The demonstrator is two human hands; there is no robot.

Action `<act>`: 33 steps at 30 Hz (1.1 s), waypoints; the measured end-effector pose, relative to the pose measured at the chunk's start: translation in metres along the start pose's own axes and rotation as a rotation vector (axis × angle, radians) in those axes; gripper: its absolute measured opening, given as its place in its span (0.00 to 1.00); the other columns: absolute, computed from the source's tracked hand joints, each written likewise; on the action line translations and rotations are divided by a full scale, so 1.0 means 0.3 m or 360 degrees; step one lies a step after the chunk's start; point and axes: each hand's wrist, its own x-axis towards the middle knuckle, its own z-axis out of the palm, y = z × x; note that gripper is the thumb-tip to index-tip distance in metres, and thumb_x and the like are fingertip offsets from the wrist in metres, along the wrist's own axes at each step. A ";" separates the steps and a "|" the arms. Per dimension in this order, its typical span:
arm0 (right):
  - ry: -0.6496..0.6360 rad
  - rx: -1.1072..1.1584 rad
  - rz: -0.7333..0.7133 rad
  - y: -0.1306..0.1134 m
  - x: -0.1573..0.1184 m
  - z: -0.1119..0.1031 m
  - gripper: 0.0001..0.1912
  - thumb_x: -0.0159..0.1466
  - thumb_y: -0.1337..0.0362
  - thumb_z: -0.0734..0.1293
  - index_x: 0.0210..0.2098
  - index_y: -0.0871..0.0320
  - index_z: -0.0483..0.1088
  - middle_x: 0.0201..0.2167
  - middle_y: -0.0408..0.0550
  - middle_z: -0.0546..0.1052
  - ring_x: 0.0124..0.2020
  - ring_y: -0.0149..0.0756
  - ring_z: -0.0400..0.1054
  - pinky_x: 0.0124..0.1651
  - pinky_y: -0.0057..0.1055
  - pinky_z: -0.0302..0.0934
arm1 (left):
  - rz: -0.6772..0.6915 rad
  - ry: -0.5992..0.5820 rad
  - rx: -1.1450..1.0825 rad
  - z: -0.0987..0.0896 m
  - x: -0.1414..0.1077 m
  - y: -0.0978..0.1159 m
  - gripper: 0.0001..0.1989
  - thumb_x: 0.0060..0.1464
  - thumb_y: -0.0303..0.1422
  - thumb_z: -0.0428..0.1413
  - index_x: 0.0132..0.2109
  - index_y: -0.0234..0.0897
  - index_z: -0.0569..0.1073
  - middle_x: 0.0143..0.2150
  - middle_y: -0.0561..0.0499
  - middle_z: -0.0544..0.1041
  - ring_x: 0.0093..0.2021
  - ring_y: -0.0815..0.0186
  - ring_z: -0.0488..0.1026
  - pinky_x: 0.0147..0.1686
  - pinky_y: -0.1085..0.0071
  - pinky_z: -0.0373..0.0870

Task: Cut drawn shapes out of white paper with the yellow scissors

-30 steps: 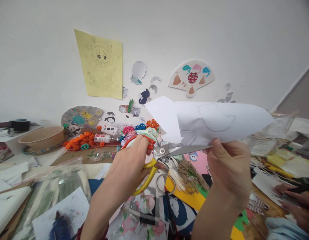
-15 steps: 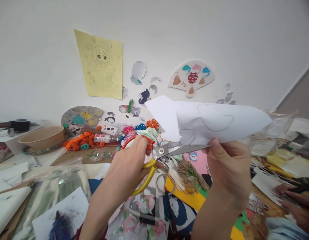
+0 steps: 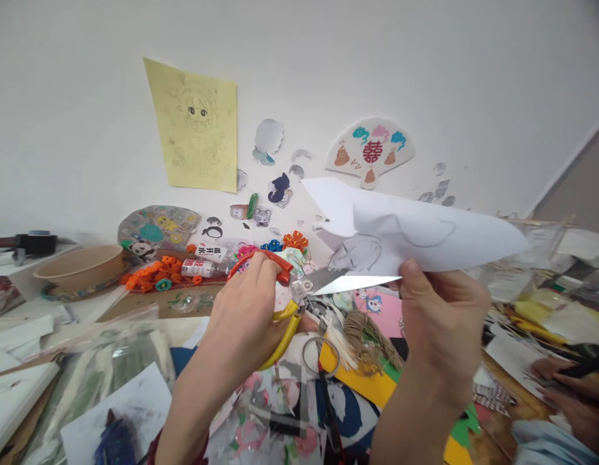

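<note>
My left hand (image 3: 253,303) is closed around the handles of a pair of scissors (image 3: 304,285), one handle red and the other yellow. Their blades point right and stand apart, at the lower edge of a curled sheet of white paper (image 3: 420,226). Pencil outlines show on the sheet, and its left part is folded over. My right hand (image 3: 439,316) pinches the sheet's lower edge between thumb and fingers, close to the tip of the lower blade.
Below my hands lie paper scraps (image 3: 270,420), a twine coil (image 3: 364,336) and another pair of scissors (image 3: 323,358). Bead flowers (image 3: 158,274) and a tan bowl (image 3: 81,265) are at left. Another person's hand (image 3: 565,381) is at right. Behind stands a wall with a yellow drawing (image 3: 197,129).
The scissors have drawn back slightly left and their blades have parted wider. The paper's folded left part has shifted right, showing more of the pencil drawing.
</note>
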 end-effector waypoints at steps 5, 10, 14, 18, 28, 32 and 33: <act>0.0050 0.0050 -0.0026 0.000 -0.001 0.017 0.07 0.54 0.63 0.76 0.24 0.56 0.76 0.18 0.39 0.74 0.22 0.29 0.67 0.24 0.27 0.60 | -0.0008 0.0024 -0.0166 0.007 0.008 -0.016 0.17 0.51 0.37 0.57 0.40 0.42 0.55 0.40 0.50 0.68 0.36 0.60 0.67 0.33 0.67 0.59; 0.0068 0.0077 0.0005 0.002 -0.004 0.035 0.07 0.54 0.63 0.76 0.25 0.56 0.76 0.21 0.42 0.76 0.26 0.32 0.71 0.22 0.26 0.60 | -0.0107 -0.0067 -0.0395 0.009 0.008 -0.013 0.17 0.51 0.37 0.57 0.39 0.43 0.55 0.37 0.52 0.67 0.32 0.63 0.65 0.30 0.68 0.58; 0.0050 0.0178 -0.0015 0.015 -0.005 0.053 0.05 0.52 0.65 0.77 0.27 0.56 0.77 0.26 0.43 0.79 0.25 0.29 0.69 0.27 0.28 0.66 | -0.0129 -0.0071 -0.0509 0.011 0.004 -0.010 0.16 0.50 0.35 0.57 0.40 0.43 0.55 0.33 0.55 0.66 0.31 0.63 0.64 0.30 0.69 0.58; -0.0004 0.0183 -0.0011 0.025 -0.010 0.068 0.06 0.52 0.63 0.77 0.29 0.56 0.78 0.27 0.44 0.80 0.25 0.30 0.68 0.27 0.30 0.67 | -0.0102 -0.0040 -0.0578 0.008 0.002 -0.006 0.15 0.51 0.32 0.56 0.40 0.42 0.56 0.34 0.55 0.67 0.33 0.63 0.66 0.30 0.69 0.58; -0.0004 0.0254 0.0009 0.028 -0.011 0.084 0.10 0.51 0.65 0.77 0.33 0.57 0.77 0.32 0.44 0.80 0.29 0.30 0.70 0.27 0.28 0.68 | -0.0155 -0.0072 -0.0650 -0.010 0.004 0.000 0.15 0.52 0.35 0.57 0.40 0.42 0.56 0.32 0.56 0.64 0.30 0.65 0.60 0.30 0.69 0.56; -0.0015 0.0299 -0.0004 0.026 -0.012 0.086 0.09 0.52 0.67 0.77 0.33 0.56 0.78 0.31 0.43 0.80 0.30 0.30 0.71 0.28 0.27 0.68 | -0.0168 -0.0069 -0.0694 -0.009 0.001 0.000 0.15 0.53 0.35 0.57 0.38 0.43 0.55 0.30 0.57 0.62 0.30 0.65 0.59 0.31 0.70 0.55; -0.0013 0.0310 -0.0001 0.025 -0.013 0.087 0.08 0.52 0.68 0.77 0.32 0.56 0.78 0.31 0.43 0.80 0.30 0.31 0.71 0.28 0.27 0.68 | -0.0169 -0.0063 -0.0701 -0.008 0.000 0.000 0.15 0.53 0.35 0.57 0.38 0.43 0.54 0.30 0.58 0.62 0.30 0.66 0.59 0.31 0.70 0.55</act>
